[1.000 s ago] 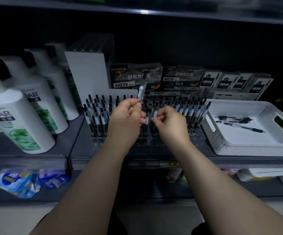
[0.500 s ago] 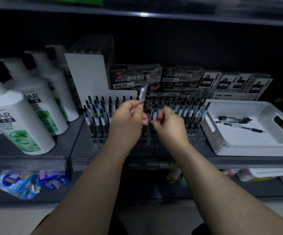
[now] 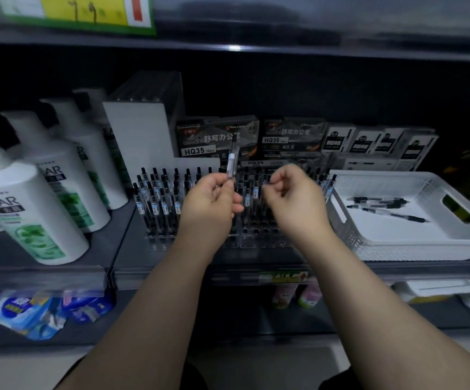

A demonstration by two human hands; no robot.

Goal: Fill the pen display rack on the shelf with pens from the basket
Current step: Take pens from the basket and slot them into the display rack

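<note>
My left hand (image 3: 211, 199) is raised over the middle of the shelf (image 3: 59, 273). Its fingers (image 3: 224, 185) pinch the lower end of one pen (image 3: 232, 161), which stands nearly upright: a slim clear plastic barrel with a white label band and a dark top. My right hand (image 3: 294, 201) hovers just beside it with its fingers curled in towards the thumb. The blur keeps me from telling whether they grasp anything. Below both hands, near the shelf's front edge, sits the clear acrylic pen display rack (image 3: 160, 220). Rows of matching pens stand in it with black tips up, and dark round holes show in its front rows. At the shelf's right end rests a white perforated plastic basket (image 3: 397, 250) with a cut-out handle and a few loose pens (image 3: 380, 205) lying flat inside. Along the back edge stand dark cardboard pen boxes (image 3: 216, 139) printed "HQ35" with Chinese characters, and smaller white boxes (image 3: 368, 142) beside them. At the left end stand smooth white pump bottles (image 3: 31, 209) with green labels reading "LEAR". A yellow price sign (image 3: 81, 12) hangs on the shelf above.
</note>
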